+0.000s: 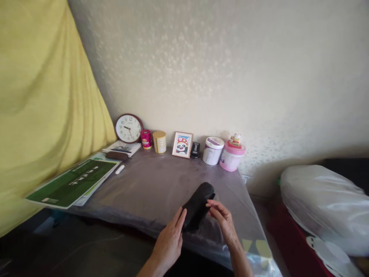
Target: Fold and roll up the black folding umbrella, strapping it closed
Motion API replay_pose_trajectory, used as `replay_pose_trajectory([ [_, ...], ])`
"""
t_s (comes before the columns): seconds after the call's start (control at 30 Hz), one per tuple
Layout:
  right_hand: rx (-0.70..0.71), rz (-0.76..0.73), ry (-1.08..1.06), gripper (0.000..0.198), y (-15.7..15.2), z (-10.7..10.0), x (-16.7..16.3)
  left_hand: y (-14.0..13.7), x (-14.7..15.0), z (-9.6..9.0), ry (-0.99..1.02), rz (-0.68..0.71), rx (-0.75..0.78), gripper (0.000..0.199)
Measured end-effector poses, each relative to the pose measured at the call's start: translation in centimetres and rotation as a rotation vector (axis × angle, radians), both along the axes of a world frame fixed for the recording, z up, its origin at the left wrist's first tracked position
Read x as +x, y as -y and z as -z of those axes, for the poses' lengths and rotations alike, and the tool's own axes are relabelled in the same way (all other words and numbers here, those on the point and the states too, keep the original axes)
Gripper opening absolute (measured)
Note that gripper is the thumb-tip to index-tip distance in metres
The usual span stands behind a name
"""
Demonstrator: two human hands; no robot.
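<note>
A black, rolled bundle that looks like a folded umbrella [198,206] is tilted over the table's near edge, its far end pointing away to the right. My left hand [170,239] holds its lower left side, thumb and fingers pressed against the dark fabric. At the right edge, the thumb and fingertips of my right hand [221,217] pinch a loose fold of the same fabric. The underside and near end of the bundle are dark and hard to make out.
On the covered table [144,192], a clock [129,128], tins, a framed panda picture [182,145], a black stapler-like object [195,150] and two tubs [213,151] line the wall. Green sheets [75,181] lie left, near a yellow curtain [43,96]. A plastic-wrapped bundle [323,200] stands right.
</note>
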State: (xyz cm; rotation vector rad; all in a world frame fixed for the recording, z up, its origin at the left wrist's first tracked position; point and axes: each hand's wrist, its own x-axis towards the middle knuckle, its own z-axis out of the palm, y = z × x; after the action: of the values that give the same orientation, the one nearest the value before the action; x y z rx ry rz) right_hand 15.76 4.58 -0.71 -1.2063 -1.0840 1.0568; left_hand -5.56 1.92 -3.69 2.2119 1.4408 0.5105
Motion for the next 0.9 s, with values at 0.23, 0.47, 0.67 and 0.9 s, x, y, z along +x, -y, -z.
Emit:
replay_pose_trajectory([
  [0.23,-0.001,0.27,0.056,0.033,0.5,3.6,2.6,-1.1,-0.9,-0.8,0.319,-0.02,-0.138,0.069],
  [0.47,-0.03,0.311,0.05,0.036,0.8,3.8,2.3,-2.5,-2.9,-0.5,0.584,-0.265,-0.58,0.064],
  [0.67,-0.035,0.29,0.105,0.036,0.7,4.1,2.5,-2.1,-3.9,0.0,0.078,-0.187,0.056,0.067],
  [0.9,-0.03,0.258,0.154,0.041,0.7,4.5,2.5,-3.5,-3.4,-0.7,-0.17,-0.127,-0.023,0.093],
])
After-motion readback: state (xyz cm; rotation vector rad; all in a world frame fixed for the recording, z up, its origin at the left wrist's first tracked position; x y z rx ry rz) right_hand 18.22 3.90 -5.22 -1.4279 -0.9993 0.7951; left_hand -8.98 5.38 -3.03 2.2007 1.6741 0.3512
